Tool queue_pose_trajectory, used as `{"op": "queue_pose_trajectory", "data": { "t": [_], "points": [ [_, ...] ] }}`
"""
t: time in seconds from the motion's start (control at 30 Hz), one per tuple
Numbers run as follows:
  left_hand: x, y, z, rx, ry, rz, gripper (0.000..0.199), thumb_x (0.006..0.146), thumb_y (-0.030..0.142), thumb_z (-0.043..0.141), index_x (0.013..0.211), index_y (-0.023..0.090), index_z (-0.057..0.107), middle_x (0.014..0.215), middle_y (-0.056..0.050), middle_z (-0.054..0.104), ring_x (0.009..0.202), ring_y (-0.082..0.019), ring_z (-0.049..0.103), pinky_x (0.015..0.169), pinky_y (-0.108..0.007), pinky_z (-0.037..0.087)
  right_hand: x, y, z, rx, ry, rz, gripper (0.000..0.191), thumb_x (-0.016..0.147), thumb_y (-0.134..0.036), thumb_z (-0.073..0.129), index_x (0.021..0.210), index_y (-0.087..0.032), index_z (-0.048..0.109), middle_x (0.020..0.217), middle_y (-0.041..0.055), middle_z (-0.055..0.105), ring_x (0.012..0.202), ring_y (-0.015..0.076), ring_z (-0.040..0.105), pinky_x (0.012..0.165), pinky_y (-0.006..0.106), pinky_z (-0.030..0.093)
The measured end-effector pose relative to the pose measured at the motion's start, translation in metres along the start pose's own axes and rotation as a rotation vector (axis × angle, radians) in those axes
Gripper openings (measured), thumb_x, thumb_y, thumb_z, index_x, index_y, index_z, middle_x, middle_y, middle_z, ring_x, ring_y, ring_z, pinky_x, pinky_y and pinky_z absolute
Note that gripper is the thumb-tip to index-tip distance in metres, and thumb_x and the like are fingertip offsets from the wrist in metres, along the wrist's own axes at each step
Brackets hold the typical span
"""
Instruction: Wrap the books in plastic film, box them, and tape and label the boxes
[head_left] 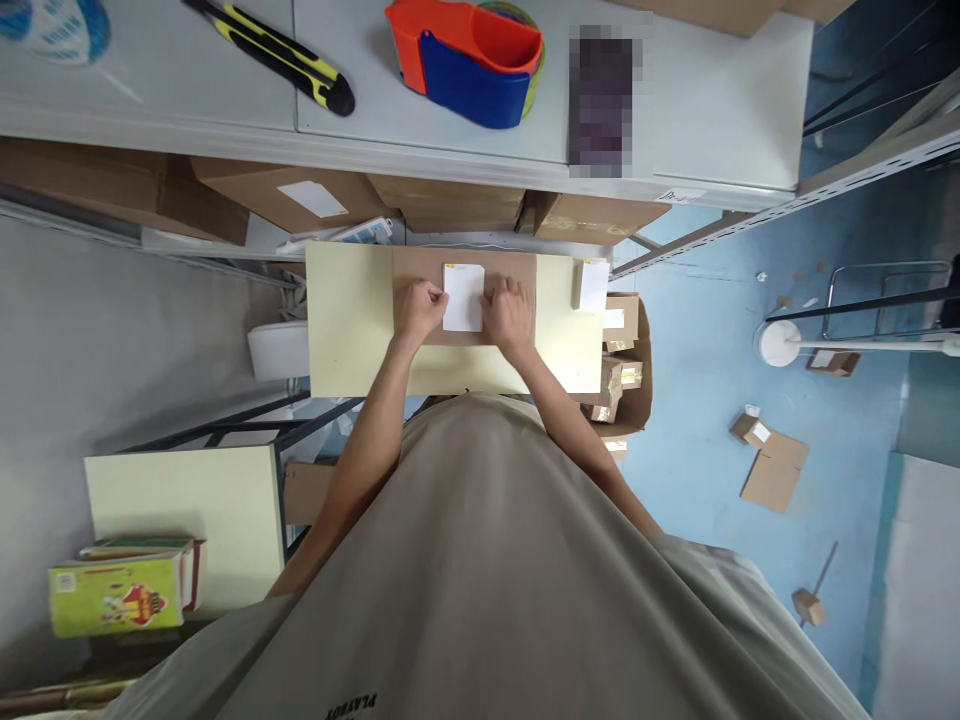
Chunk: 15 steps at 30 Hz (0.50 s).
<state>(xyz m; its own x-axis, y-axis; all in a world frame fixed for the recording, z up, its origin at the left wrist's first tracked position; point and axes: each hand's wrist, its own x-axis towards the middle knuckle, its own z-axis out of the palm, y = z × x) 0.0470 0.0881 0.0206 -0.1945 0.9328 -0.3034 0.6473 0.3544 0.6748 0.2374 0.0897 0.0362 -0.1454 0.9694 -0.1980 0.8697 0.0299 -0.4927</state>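
The person's left hand (422,310) pinches the left edge of a white rectangular paper label (463,298) on brown rectangular cardboard (418,264), along the pale-yellow table (350,320)'s far edge; the right hand (508,315) curls opposite, grip unclear.

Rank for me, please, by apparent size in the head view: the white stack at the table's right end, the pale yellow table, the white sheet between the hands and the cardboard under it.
1. Pale yellow table
2. Cardboard
3. White sheet
4. White stack, only somewhat smaller than the sheet
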Motion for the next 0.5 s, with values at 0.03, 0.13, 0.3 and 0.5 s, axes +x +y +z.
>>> {"op": "queue_pose_trajectory", "data": {
  "t": [0.03,0.13,0.3,0.5],
  "points": [
    [0.000,0.000,0.001,0.006,0.003,0.004,0.013,0.084,0.029,0.069,0.080,0.022,0.080,0.084,-0.008,0.080,0.089,-0.030,0.074,0.087,-0.041,0.058,-0.012,-0.003,0.003,-0.021,-0.009,-0.080,0.045,0.110,-0.036,0.051,0.145,-0.012,0.064,0.152,0.0233,0.062,0.148,0.0404,0.052,0.123,0.062,0.042],
    [-0.001,-0.001,0.003,0.022,0.014,0.013,0.014,0.084,0.028,0.068,0.083,0.021,0.080,0.090,-0.012,0.081,0.092,-0.030,0.075,0.090,-0.041,0.057,-0.047,-0.011,0.014,-0.075,-0.140,-0.307,0.063,0.113,-0.039,0.039,0.167,-0.008,0.038,0.177,0.0182,0.033,0.168,0.0337,0.024,0.136,0.055,0.026],
    [0.001,-0.004,0.004,0.027,0.000,0.016,0.016,0.084,0.030,0.067,0.081,0.021,0.080,0.090,-0.013,0.081,0.093,-0.033,0.075,0.092,-0.044,0.055,-0.042,-0.018,0.019,-0.094,-0.186,-0.300,0.067,0.112,-0.033,0.027,0.175,-0.009,0.020,0.182,0.0111,0.020,0.172,0.0267,0.008,0.141,0.053,0.008],
    [-0.001,-0.007,0.007,0.043,0.068,-0.029,0.014,0.084,0.036,0.074,0.084,0.022,0.075,0.093,-0.015,0.080,0.096,-0.035,0.075,0.096,-0.048,0.055,0.013,-0.027,0.015,-0.082,-0.151,-0.310,0.067,0.111,-0.029,0.027,0.175,-0.010,0.021,0.182,0.0083,0.019,0.172,0.0268,0.004,0.141,0.054,0.003]
  ]
}}
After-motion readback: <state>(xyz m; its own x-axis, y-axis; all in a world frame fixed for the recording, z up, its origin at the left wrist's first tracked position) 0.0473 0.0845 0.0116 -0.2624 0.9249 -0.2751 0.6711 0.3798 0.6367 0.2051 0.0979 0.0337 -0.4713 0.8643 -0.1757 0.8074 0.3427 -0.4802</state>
